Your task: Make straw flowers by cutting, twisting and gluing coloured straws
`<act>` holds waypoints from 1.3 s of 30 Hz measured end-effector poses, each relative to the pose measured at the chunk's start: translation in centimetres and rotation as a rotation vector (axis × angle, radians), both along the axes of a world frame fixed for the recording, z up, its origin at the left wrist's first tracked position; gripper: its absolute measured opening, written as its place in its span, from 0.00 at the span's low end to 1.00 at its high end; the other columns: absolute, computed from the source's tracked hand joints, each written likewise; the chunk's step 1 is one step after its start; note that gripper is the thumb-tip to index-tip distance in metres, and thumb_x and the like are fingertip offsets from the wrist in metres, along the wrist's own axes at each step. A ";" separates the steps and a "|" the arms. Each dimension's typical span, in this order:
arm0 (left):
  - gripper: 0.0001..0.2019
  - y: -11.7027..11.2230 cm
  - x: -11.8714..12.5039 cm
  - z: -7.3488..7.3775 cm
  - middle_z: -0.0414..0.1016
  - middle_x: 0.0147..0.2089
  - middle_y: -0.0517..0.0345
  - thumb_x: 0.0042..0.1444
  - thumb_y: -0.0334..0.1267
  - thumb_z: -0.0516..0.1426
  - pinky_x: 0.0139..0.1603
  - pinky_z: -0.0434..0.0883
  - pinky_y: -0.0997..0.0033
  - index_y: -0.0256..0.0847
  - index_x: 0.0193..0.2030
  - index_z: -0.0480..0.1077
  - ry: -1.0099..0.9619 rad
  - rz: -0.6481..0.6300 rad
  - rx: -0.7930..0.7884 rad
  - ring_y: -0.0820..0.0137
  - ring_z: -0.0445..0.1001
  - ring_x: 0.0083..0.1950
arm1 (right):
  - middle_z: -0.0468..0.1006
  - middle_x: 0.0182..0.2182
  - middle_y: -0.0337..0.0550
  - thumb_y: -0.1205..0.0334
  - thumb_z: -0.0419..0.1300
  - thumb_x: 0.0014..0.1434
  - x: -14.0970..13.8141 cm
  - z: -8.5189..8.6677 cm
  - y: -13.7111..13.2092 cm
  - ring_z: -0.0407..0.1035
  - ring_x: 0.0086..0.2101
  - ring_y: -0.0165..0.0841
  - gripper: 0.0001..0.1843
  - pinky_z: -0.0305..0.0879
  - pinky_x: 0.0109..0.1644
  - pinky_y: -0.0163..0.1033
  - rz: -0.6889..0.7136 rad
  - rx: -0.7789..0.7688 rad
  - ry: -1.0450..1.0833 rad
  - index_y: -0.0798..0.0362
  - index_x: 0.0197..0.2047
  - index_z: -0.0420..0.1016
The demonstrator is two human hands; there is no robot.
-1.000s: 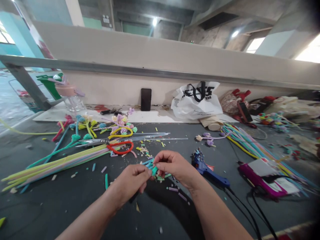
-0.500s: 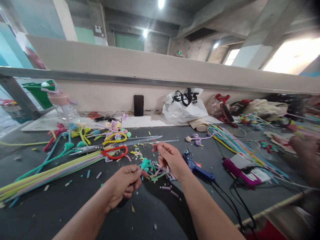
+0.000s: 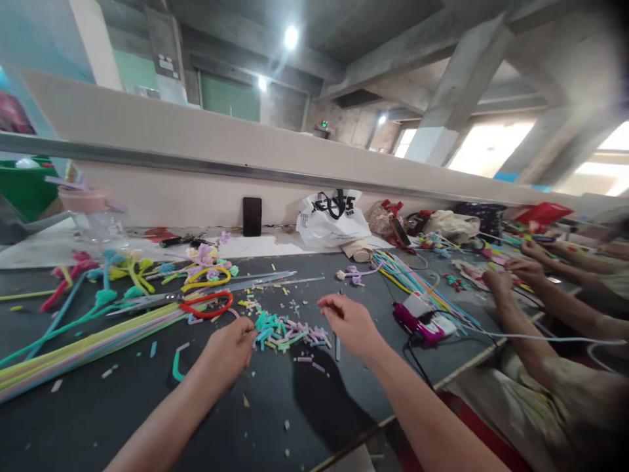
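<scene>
My left hand (image 3: pixel 230 351) reaches to the left edge of a pile of short cut pipe-cleaner pieces (image 3: pixel 289 332), mostly turquoise and lilac. Its fingers are pinched together; what lies between them is too small to make out. My right hand (image 3: pixel 351 324) hovers right of the pile with loosely curled fingers, and nothing shows in it. Beside the pile lie large scissors with a red and a yellow handle loop (image 3: pixel 206 303). A bent turquoise pipe cleaner (image 3: pixel 177 366) rests left of my left hand.
Long pipe cleaners (image 3: pixel 98 347) lie in a bundle at left; another bundle (image 3: pixel 417 282) lies right. A phone (image 3: pixel 252 216) and a white bag (image 3: pixel 331 217) stand at the back. A magenta-and-white power strip (image 3: pixel 423 321) has cords. Co-workers' hands (image 3: pixel 498 280) are at far right.
The view has turned right, bringing in more co-workers' arms. My left hand has moved onto the pile's left edge. The blue glue gun, visible before, no longer shows. The bent turquoise pipe cleaner now shows.
</scene>
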State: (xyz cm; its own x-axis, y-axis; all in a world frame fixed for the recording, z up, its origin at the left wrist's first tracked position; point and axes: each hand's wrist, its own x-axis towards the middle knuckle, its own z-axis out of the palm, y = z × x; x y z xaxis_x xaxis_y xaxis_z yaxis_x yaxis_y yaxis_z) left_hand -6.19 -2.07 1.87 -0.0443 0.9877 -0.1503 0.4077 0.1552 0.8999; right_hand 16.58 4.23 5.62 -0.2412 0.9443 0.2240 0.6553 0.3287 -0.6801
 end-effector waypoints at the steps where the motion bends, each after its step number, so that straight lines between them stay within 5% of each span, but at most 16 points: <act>1: 0.09 0.0 0.0 -0.2 0.61 0.19 0.63 0.53 0.40 0.49 0.23 0.50 0.76 0.42 0.25 0.61 0.156 0.027 0.080 0.75 0.58 0.20 | 0.73 0.24 0.38 0.66 0.51 0.51 0.6 -0.9 -0.2 0.65 0.25 0.30 0.10 0.60 0.30 0.36 -0.008 0.026 -0.070 0.51 0.32 0.73; 5: 0.08 0.1 -0.1 -0.5 0.65 0.22 0.61 0.53 0.39 0.48 0.26 0.52 0.74 0.43 0.26 0.63 0.408 0.044 0.185 0.71 0.63 0.24 | 0.76 0.28 0.39 0.68 0.51 0.51 1.7 -3.8 -1.4 0.68 0.31 0.33 0.11 0.61 0.37 0.38 0.023 0.054 -0.156 0.50 0.32 0.73; 13: 0.11 0.8 0.0 -0.9 0.61 0.15 0.66 0.50 0.42 0.49 0.17 0.54 0.78 0.41 0.21 0.60 0.055 0.110 0.053 0.75 0.60 0.14 | 0.75 0.32 0.41 0.69 0.52 0.52 -3.8 -4.7 -1.2 0.68 0.35 0.35 0.09 0.62 0.40 0.37 0.256 0.125 -0.201 0.48 0.34 0.72; 19: 0.11 0.8 0.3 -0.5 0.59 0.14 0.68 0.48 0.43 0.50 0.11 0.49 0.80 0.40 0.20 0.58 -0.174 0.135 -0.026 0.79 0.53 0.11 | 0.74 0.31 0.39 0.71 0.52 0.52 -7.3 -3.9 0.8 0.68 0.35 0.34 0.11 0.61 0.40 0.36 0.272 0.163 -0.252 0.47 0.31 0.72; 24: 0.12 0.6 0.5 0.3 0.62 0.18 0.67 0.47 0.46 0.52 0.11 0.46 0.83 0.39 0.24 0.59 -0.371 0.120 -0.091 0.82 0.53 0.13 | 0.73 0.41 0.50 0.72 0.48 0.51 -3.4 -2.3 1.5 0.64 0.44 0.42 0.17 0.55 0.47 0.46 0.068 0.203 -0.303 0.53 0.42 0.70; 28: 0.13 0.3 0.6 0.7 0.65 0.22 0.65 0.47 0.48 0.52 0.12 0.43 0.83 0.38 0.26 0.60 -0.503 0.058 -0.167 0.84 0.51 0.13 | 0.66 0.51 0.50 0.72 0.49 0.45 2.2 -2.6 1.8 0.59 0.49 0.48 0.26 0.52 0.49 0.53 -0.335 0.095 -0.591 0.54 0.50 0.65; 32: 0.14 0.0 0.9 0.9 0.63 0.20 0.67 0.47 0.49 0.54 0.12 0.41 0.83 0.38 0.28 0.61 -0.628 -0.011 -0.206 0.85 0.49 0.13 | 0.66 0.52 0.49 0.71 0.50 0.43 5.0 -4.1 2.1 0.58 0.51 0.47 0.33 0.55 0.47 0.52 -0.291 -0.094 -0.731 0.53 0.56 0.58; 39: 0.13 0.0 0.8 0.7 0.64 0.21 0.66 0.49 0.46 0.54 0.13 0.40 0.83 0.37 0.29 0.61 -0.693 -0.033 -0.211 0.86 0.48 0.13 | 0.70 0.45 0.54 0.68 0.52 0.44 6.7 -5.0 3.1 0.63 0.46 0.47 0.28 0.59 0.43 0.48 -0.345 -0.064 -0.724 0.57 0.52 0.61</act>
